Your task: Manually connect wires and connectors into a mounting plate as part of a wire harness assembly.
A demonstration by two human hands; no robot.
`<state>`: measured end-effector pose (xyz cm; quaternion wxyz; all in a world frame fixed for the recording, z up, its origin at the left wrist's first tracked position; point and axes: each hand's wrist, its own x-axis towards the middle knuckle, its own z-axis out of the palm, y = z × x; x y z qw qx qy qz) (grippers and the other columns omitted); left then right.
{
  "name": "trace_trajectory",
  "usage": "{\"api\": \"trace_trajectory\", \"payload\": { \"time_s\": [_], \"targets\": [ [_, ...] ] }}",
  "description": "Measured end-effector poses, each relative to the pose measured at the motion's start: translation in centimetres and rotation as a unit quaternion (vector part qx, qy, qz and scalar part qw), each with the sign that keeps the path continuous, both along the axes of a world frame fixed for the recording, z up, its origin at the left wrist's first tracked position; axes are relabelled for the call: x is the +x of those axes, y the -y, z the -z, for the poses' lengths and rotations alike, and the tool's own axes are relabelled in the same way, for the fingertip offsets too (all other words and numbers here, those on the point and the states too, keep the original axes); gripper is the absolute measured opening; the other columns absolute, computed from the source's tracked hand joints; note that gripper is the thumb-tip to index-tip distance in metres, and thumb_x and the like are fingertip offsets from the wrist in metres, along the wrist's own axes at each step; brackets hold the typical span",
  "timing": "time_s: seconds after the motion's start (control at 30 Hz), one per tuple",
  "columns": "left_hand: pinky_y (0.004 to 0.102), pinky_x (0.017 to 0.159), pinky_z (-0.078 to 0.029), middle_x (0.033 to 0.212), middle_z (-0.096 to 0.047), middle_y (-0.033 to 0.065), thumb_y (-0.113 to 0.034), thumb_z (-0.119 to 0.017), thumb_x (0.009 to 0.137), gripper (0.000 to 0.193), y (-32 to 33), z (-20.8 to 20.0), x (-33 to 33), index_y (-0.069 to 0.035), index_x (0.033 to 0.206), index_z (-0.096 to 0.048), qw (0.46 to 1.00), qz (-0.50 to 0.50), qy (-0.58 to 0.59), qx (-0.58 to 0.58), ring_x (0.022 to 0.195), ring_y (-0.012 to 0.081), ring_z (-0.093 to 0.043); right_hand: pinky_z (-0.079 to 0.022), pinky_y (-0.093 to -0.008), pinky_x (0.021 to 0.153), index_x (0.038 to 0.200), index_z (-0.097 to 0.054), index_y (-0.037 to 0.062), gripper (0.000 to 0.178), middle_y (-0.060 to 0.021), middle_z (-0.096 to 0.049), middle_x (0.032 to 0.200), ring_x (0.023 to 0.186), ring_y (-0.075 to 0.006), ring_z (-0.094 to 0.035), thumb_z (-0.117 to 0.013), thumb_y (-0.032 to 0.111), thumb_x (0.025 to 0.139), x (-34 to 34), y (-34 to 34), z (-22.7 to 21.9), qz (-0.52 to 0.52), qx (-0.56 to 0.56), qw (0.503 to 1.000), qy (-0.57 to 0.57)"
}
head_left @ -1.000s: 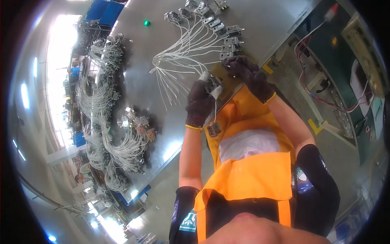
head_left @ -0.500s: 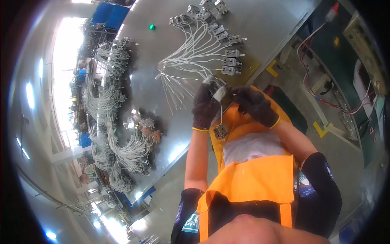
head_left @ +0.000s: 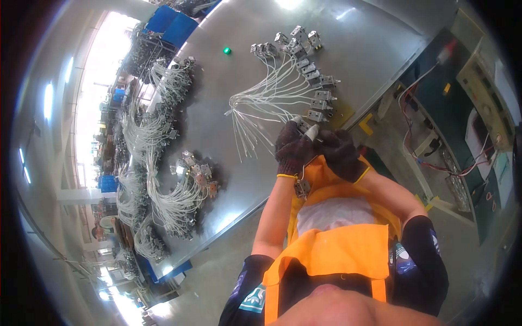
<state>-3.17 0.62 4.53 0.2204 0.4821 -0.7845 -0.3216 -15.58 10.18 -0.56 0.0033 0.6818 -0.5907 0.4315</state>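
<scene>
My left hand [head_left: 292, 146], in a dark knitted glove with white-wrapped fingertips, is closed on a small metal box [head_left: 300, 123] at the table's near edge. Beside it, almost touching, my right hand [head_left: 340, 155] has its gloved fingers bent together; whatever they pinch is hidden. Below my left hand another small metal box [head_left: 302, 188] dangles on a white wire in front of my orange apron. Just beyond my hands, a bundle of white wires [head_left: 261, 96] fans out to several metal boxes [head_left: 322, 95], its loose ends pointing towards me.
Heaps of similar wired boxes [head_left: 187, 174] line the left side of the metal table [head_left: 217, 119]. A small green round object [head_left: 227, 50] lies farther back. To the right, a dark green surface [head_left: 435, 103] carries red and white cables [head_left: 409, 117].
My right hand has come closer to my left, and its fingers have drawn together. The dangling box has swung closer under my left wrist. The whole view has shifted slightly.
</scene>
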Motion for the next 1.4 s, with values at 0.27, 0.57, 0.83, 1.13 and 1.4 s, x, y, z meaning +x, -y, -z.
{"api": "trace_trajectory", "payload": {
  "time_s": [0.27,0.57,0.83,1.13,1.4],
  "targets": [
    [0.0339,0.08,-0.052,0.1,-0.067,0.0119,-0.02,-0.074,0.085,0.04,0.1,1.8,0.3,0.002,0.116,-0.061,0.993,0.037,-0.113,0.013,0.088,0.02,-0.063,-0.037,-0.0232,0.043,0.109,-0.064,0.0118,0.022,0.0029,-0.054,0.071,0.049,-0.0086,-0.046,-0.045,0.02,0.102,2.8,0.3,0.9,-0.032,0.189,0.563,0.804],
    [0.0357,0.093,-0.048,0.121,-0.059,0.0162,-0.004,-0.069,0.086,0.062,-1.9,1.5,2.7,-0.007,0.142,-0.042,0.954,0.014,-0.243,0.176,0.107,0.026,-0.06,-0.046,-0.0269,0.053,0.109,-0.065,0.0103,0.021,-0.0031,-0.063,0.083,0.063,-0.0129,-0.058,-0.053,0.025,0.099,1.9,-1.6,-0.8,-0.071,0.259,0.612,0.744],
    [0.0291,0.092,-0.048,0.115,-0.059,0.0056,-0.005,-0.07,0.085,0.064,0.3,0.3,3.7,-0.003,0.142,-0.041,0.968,0.007,-0.189,0.165,0.102,0.0136,-0.057,-0.047,-0.0241,0.071,0.114,-0.063,0.0036,0.025,-0.0013,-0.064,0.093,0.079,-0.0087,-0.057,-0.052,0.021,0.1,-2.3,4.4,-2.4,-0.073,0.08,0.641,0.76],
    [0.0431,0.081,-0.051,0.105,-0.063,0.019,-0.024,-0.078,0.081,0.058,0.1,2.5,1.0,-0.002,0.129,-0.053,0.982,0.063,-0.019,-0.175,0.097,0.0366,-0.062,-0.051,-0.0238,0.069,0.123,-0.061,0.0024,0.029,-0.0038,-0.065,0.089,0.074,-0.009,-0.062,-0.053,0.018,0.1,-0.9,-2.3,-1.2,-0.028,0.198,0.735,0.648],
    [0.0455,0.077,-0.051,0.094,-0.066,0.0184,-0.034,-0.075,0.082,0.046,-0.2,1.2,-0.5,-0.004,0.115,-0.064,0.993,0.002,-0.045,-0.108,0.091,0.0374,-0.063,-0.053,-0.0268,0.073,0.12,-0.064,0.0053,0.026,-0.0057,-0.068,0.1,0.084,-0.0098,-0.064,-0.06,0.008,0.095,1.5,-0.6,1.0,-0.036,0.185,0.843,0.503]
  ]
}}
